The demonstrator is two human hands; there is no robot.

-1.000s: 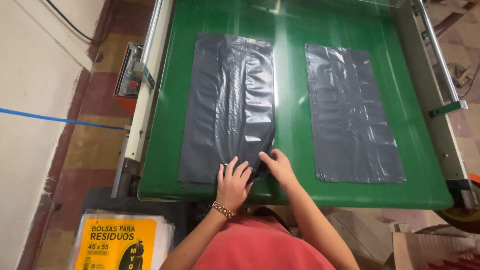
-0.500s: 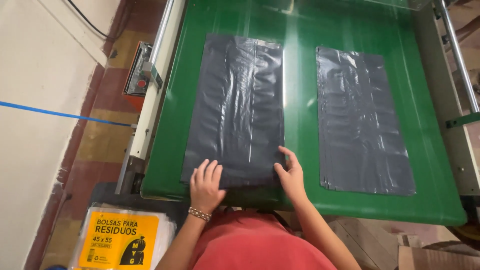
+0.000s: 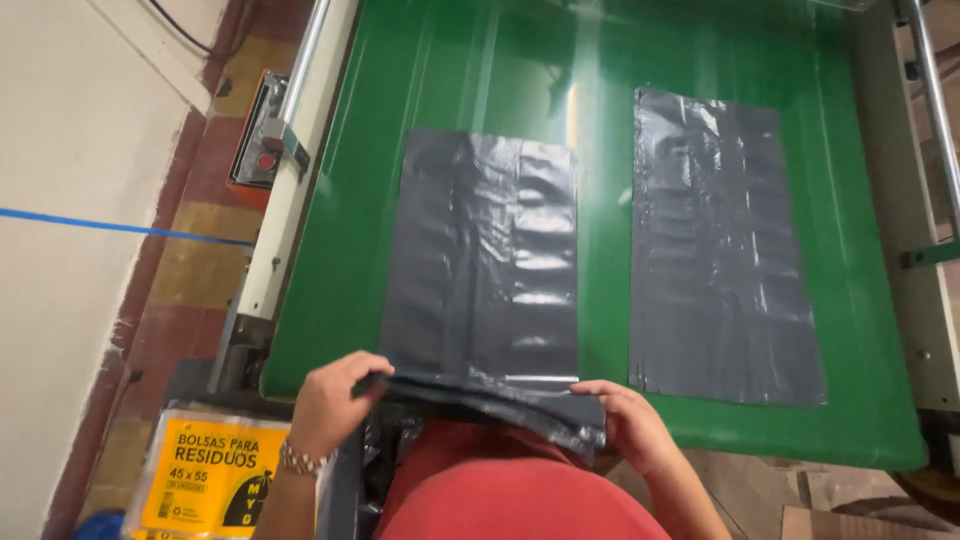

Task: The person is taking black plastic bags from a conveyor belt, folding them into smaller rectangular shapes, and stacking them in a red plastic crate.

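Fingers of the left hand (image 3: pixel 335 405) were curled and pinched on the near left corner of the dark grey plastic bag (image 3: pixel 485 270), which lay flat on the green bench (image 3: pixel 340 270) with its near edge lifted at the bench's front lip. At the other corner, the right hand (image 3: pixel 630 425) clamped the same folded edge, thumb on top. Both wrists sat low, close to the body. Doing it well, I judged, meant keeping both corners level. A second grey bag (image 3: pixel 720 250) lay flat further right.

Plastic-bag factory floor, green conveyor belt (image 3: pixel 340 250), grey bags (image 3: pixel 485 260), machine control box (image 3: pixel 258 150)
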